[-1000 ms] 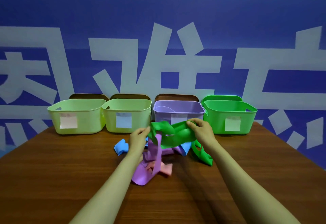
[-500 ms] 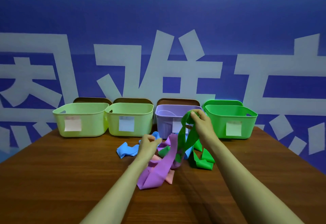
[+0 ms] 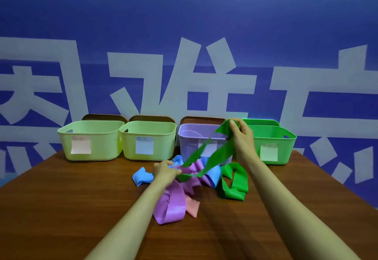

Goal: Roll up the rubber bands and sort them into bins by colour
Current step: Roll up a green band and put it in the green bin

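Brown worktop [image 3: 81, 198] carries four bins at twelve o'clock; the right hand [image 3: 242, 136] has risen toward one o'clock, fingers pinching the green band [image 3: 219, 155]; left hand [image 3: 166, 170] pinches its lower end by the pile [image 3: 173, 202]; stretched free now, probably ready for rolling

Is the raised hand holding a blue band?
No, the right hand grips a green band, which stretches down to the left hand.
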{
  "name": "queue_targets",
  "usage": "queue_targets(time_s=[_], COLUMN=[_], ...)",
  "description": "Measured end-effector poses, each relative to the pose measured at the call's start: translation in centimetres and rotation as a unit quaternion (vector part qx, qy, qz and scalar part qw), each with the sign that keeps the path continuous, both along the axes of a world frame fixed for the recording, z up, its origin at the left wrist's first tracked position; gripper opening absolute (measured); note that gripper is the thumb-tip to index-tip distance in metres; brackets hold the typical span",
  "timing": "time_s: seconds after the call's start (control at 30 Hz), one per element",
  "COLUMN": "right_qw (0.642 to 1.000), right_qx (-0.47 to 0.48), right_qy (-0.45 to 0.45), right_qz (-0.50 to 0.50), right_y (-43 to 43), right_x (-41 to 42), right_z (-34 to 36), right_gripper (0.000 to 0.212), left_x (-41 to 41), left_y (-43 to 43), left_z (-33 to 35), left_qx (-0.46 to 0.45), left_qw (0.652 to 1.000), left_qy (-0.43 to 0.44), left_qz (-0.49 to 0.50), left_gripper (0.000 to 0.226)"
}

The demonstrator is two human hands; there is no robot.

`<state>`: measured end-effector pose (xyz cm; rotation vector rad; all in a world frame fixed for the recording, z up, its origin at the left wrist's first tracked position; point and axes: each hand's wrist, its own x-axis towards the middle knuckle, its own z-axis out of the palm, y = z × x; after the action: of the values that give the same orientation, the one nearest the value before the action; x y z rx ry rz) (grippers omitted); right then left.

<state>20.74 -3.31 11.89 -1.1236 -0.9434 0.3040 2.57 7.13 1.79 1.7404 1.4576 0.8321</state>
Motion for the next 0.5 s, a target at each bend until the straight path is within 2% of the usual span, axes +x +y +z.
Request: queue_targets(time_s=[0.07, 0.13, 0.23, 0.3, 0.33, 0.5], right_qw=[1.0, 0.998, 0.99, 0.98, 0.977, 0.975], right_qx=[0.009, 0.015, 0.024, 0.031, 0.037, 0.095], right_qy=[0.004, -0.006, -0.02, -0.025, -0.023, 0.062], right_qz=[0.022, 0.052, 0.139, 0.194, 0.21, 0.191], right_y=[0.0, 0.1, -0.2, -0.6, -0.9, -1.2], right_x=[-0.4, -1.0, -1.7, -1.9, -1.9, -1.4], right_z=[0.0, 0.1, 0.7, 1.2, 1.5, 2.5], right_gripper=[0.022, 0.021, 0.019, 0.017, 0.017, 0.016], left_x=[0.0, 0.4, 1.2, 1.7, 2.1, 2.3], left_y=[-1.1, -2.2, -3.9, -5.2, -5.6, -5.5], left_z=[0.9, 1.8, 4.1, 6.0, 6.8, 7.9], left_qx=[0.003, 0.033, 0.082, 0.042, 0.02, 0.02], left_qw=[0.997, 0.992, 0.967, 0.922, 0.907, 0.911], left_qy=[0.055, 0.041, -0.157, -0.288, -0.313, -0.204], left_qz=[-0.054, -0.114, -0.185, -0.254, -0.281, -0.358], left_gripper=[0.067, 0.075, 0.057, 0.042, 0.037, 0.032])
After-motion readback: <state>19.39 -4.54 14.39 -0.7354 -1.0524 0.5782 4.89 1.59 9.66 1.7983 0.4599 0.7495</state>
